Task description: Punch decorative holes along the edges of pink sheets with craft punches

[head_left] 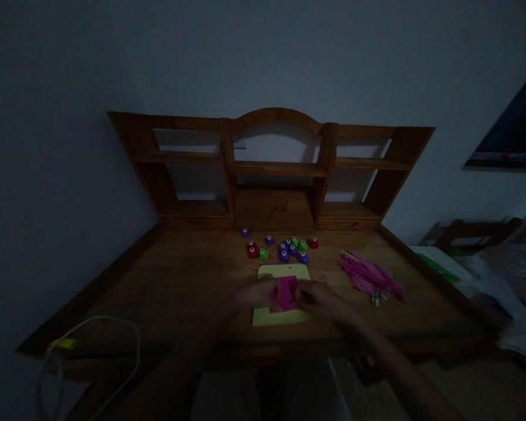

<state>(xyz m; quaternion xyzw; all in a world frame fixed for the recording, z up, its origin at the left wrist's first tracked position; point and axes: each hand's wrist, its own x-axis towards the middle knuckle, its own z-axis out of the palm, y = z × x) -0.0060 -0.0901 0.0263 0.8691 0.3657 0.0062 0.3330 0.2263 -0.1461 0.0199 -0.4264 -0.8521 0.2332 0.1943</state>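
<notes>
The left hand grasps the left side of a pink paper, and the right hand pinches its right side. The pink paper is above a yellow paper that lies at the near middle of the counter. Just beyond sit red, green and purple punches. Pink strips lie heaped to the right, and a wooden shelf stands at the far side.
</notes>
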